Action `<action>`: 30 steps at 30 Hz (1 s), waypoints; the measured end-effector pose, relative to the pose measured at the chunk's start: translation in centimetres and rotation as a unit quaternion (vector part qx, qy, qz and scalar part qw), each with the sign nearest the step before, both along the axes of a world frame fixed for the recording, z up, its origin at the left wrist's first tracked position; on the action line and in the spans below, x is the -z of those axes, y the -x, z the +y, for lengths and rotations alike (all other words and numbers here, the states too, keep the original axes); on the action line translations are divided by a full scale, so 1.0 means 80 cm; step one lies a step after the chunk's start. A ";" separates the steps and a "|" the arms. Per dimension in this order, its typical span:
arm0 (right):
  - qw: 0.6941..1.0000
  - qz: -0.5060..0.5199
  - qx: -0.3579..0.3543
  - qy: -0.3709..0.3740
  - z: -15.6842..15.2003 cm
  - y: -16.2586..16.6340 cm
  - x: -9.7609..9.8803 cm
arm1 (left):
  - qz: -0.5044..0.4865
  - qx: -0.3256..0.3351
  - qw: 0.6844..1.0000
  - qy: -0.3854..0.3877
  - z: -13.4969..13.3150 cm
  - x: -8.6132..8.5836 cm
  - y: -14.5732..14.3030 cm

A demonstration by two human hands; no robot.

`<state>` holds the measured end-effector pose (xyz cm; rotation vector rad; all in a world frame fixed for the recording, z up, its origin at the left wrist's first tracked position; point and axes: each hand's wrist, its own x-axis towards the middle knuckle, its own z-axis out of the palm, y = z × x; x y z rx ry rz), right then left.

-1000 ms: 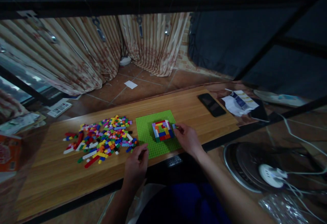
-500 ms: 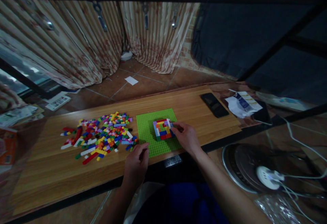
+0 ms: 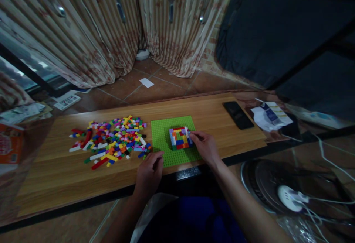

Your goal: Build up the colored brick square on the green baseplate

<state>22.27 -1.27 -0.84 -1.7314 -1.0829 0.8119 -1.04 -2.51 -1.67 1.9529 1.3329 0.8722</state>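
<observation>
A low, square-walled structure of multicoloured toy bricks stands on a green studded baseplate. Bricks in red, yellow, green and other colours show inside its walls. My right hand is at the structure's right side, thumb and fingertips pinched against that wall. Whether a separate small brick sits between those fingertips is too small to tell. Over the baseplate's near left corner, my left hand rests with its fingers curled together; anything inside it is hidden. A spread of loose toy bricks lies left of the baseplate.
The wooden tabletop carries a black phone at its right. Beyond that end lie crumpled paper packaging and a dark flat object. A white power strip with cables is at the lower right, and an orange box at far left.
The camera view has shifted slightly, so the whole scene sits a little further right. Both hands keep nearly the same places relative to the baseplate and the brick structure.
</observation>
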 end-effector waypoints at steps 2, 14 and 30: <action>1.000 0.004 0.008 0.002 0.002 0.000 0.000 | -0.001 0.001 1.000 -0.006 0.000 0.001 0.000; 1.000 0.000 0.006 0.008 0.009 -0.008 0.008 | -0.009 0.005 1.000 -0.012 -0.002 0.003 -0.001; 0.995 -0.053 0.026 -0.083 -0.014 0.004 -0.008 | -0.066 -0.056 0.995 -0.040 -0.023 -0.003 0.038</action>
